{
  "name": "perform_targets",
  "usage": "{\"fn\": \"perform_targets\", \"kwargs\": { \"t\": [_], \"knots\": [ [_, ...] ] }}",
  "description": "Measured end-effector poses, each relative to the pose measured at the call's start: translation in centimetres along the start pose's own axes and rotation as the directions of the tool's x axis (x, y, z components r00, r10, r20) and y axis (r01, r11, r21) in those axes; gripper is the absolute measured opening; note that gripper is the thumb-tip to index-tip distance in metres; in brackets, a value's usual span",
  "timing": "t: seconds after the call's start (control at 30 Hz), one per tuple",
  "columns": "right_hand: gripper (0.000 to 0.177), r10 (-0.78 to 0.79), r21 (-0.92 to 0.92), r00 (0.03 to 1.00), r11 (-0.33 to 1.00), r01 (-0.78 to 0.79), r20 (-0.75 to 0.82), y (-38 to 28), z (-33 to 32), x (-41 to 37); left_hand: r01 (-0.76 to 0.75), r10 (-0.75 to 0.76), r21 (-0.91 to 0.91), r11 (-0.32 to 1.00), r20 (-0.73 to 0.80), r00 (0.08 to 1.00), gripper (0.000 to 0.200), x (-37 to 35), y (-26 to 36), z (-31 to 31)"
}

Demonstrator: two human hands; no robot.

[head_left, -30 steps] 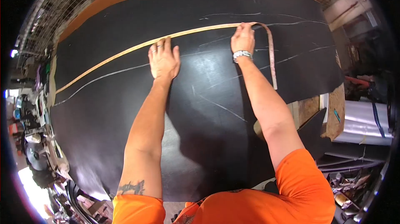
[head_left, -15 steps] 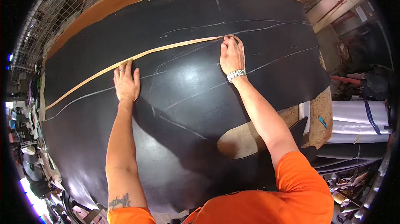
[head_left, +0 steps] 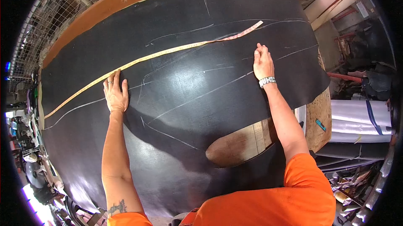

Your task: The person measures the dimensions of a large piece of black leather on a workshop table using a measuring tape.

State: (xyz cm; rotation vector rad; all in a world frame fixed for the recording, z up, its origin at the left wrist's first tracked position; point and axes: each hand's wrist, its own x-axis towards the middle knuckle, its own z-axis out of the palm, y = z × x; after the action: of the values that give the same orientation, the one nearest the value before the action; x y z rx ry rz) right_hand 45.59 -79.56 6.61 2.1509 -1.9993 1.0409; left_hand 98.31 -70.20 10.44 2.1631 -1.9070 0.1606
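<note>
A large black leather sheet [head_left: 180,116] with pale drawn lines covers the work surface. Across it lies a yellow tape measure [head_left: 168,51], running from the left edge to a loose pinkish end at the upper right. My left hand [head_left: 116,94] rests flat, fingers spread, its fingertips on the tape. Over the right part of the leather is my right hand [head_left: 263,63], apart from the tape end. Its fingers are curled together; whether something small is inside them is hidden.
A wooden board [head_left: 319,112] shows under the leather, bearing a teal cutter [head_left: 320,124]. An oval gap in the leather exposes wood [head_left: 235,144]. Brown material [head_left: 105,9] lies along the far edge beside wire mesh [head_left: 42,20]. Silvery rolls [head_left: 357,116] stand at right.
My right hand has let go of the tape's end and moved right and slightly down; the end now lies extended. My left hand stays on the tape. The view has shifted slightly.
</note>
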Motion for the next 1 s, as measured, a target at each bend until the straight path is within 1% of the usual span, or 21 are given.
{"fn": "perform_targets", "kwargs": {
  "t": [0.07, 0.1, 0.2, 0.23, 0.33, 0.37, 0.5, 0.53, 0.6, 0.63, 0.7, 0.73, 0.77, 0.83, 0.87, 0.9, 0.93, 1.0],
  "knots": [
    [0.017, 0.129, 0.063, 0.989, 0.989, -0.133, 0.072, 0.2, -0.9, 0.4, -0.005, 0.005, -0.012, 1.0, -0.001, 1.0, 0.048, 0.0, 0.0, -0.1],
    [0.017, 0.175, 0.059, 0.98, 0.982, -0.181, 0.093, 0.1, -1.3, 0.6, -0.002, 0.002, -0.012, 1.0, 0.005, 1.0, 0.048, 0.0, 0.1, -0.2],
    [0.017, 0.158, 0.081, 0.986, 0.984, -0.162, 0.053, -0.2, -1.1, 1.1, 0.003, -0.003, -0.006, 1.0, -0.003, 1.0, 0.048, 0.1, 0.3, -0.2],
    [0.016, 0.146, 0.115, 0.989, 0.983, -0.145, -0.002, -0.6, -1.0, 1.1, 0.005, -0.005, -0.001, 1.0, -0.008, 1.0, 0.048, 0.0, 0.2, -0.2],
    [0.015, 0.042, 0.203, 0.997, 0.979, -0.028, -0.065, -2.7, -1.0, 1.6, 0.007, -0.008, -0.031, 0.999, -0.008, 1.0, 0.048, 0.0, -0.1, 0.0],
    [0.015, 0.029, 0.254, 0.999, 0.967, -0.016, -0.046, -3.6, -0.9, 1.6, -0.017, 0.018, 0.001, 1.0, -0.058, 0.998, 0.048, -0.2, -0.6, 0.6],
    [0.015, -0.03, 0.448, 0.999, 0.893, 0.037, -0.023, -9.2, -0.1, 1.7, -0.014, 0.013, -0.025, 1.0, -0.036, 0.999, 0.048, -0.1, -0.5, 0.1],
    [0.012, -0.084, 0.46, 0.996, 0.884, 0.09, -0.034, -10.5, 0.2, 1.6, -0.018, 0.017, -0.025, 1.0, -0.042, 0.999, 0.048, 0.0, -0.5, 0.2],
    [0.01, -0.15, 0.499, 0.988, 0.855, 0.14, -0.019, -13.1, 0.7, 1.3, -0.012, 0.01, -0.027, 1.0, -0.05, 0.999, 0.048, -0.1, -0.6, 0.2],
    [0.009, -0.171, 0.548, 0.985, 0.823, 0.148, -0.01, -14.5, 0.9, 1.1, -0.008, 0.007, -0.029, 1.0, -0.05, 0.999, 0.047, 0.0, -0.6, 0.2],
    [0.008, -0.162, 0.59, 0.985, 0.802, 0.096, 0.06, -16.6, 1.7, 0.4, -0.012, 0.01, -0.035, 0.999, -0.058, 0.998, 0.046, -0.1, -0.5, 0.2],
    [0.009, -0.14, 0.622, 0.984, 0.782, 0.041, 0.11, -17.8, 1.8, -0.2, -0.013, 0.013, -0.01, 1.0, -0.031, 0.999, 0.047, 0.0, -0.5, 0.0],
    [0.008, -0.179, 0.591, 0.977, 0.803, 0.075, 0.119, -19.0, 1.4, -0.7, -0.015, 0.015, -0.005, 1.0, -0.035, 0.999, 0.047, 0.0, -0.5, 0.1],
    [0.008, -0.229, 0.647, 0.965, 0.757, 0.094, 0.128, -20.7, 1.9, -2.4, -0.022, 0.022, -0.01, 1.0, -0.035, 0.999, 0.048, 0.0, -0.5, 0.6],
    [0.006, -0.295, 0.683, 0.948, 0.717, 0.14, 0.115, -21.6, 2.1, -3.2, -0.019, 0.019, -0.004, 1.0, -0.037, 0.999, 0.049, 0.1, -0.5, 0.7],
    [0.006, -0.321, 0.703, 0.939, 0.697, 0.144, 0.126, -22.3, 2.7, -4.2, -0.006, 0.006, -0.002, 1.0, -0.025, 1.0, 0.048, 0.0, -0.4, 0.5],
    [0.007, -0.318, 0.718, 0.931, 0.689, 0.096, 0.181, -23.1, 2.7, -4.8, -0.006, 0.007, 0.006, 1.0, -0.033, 0.999, 0.048, 0.0, -0.3, 0.5],
    [0.007, -0.34, 0.709, 0.927, 0.693, 0.133, 0.159, -23.9, 3.2, -5.3, -0.001, 0.002, 0.041, 0.999, -0.034, 0.999, 0.049, -0.2, -0.6, 0.5]
  ]
}}
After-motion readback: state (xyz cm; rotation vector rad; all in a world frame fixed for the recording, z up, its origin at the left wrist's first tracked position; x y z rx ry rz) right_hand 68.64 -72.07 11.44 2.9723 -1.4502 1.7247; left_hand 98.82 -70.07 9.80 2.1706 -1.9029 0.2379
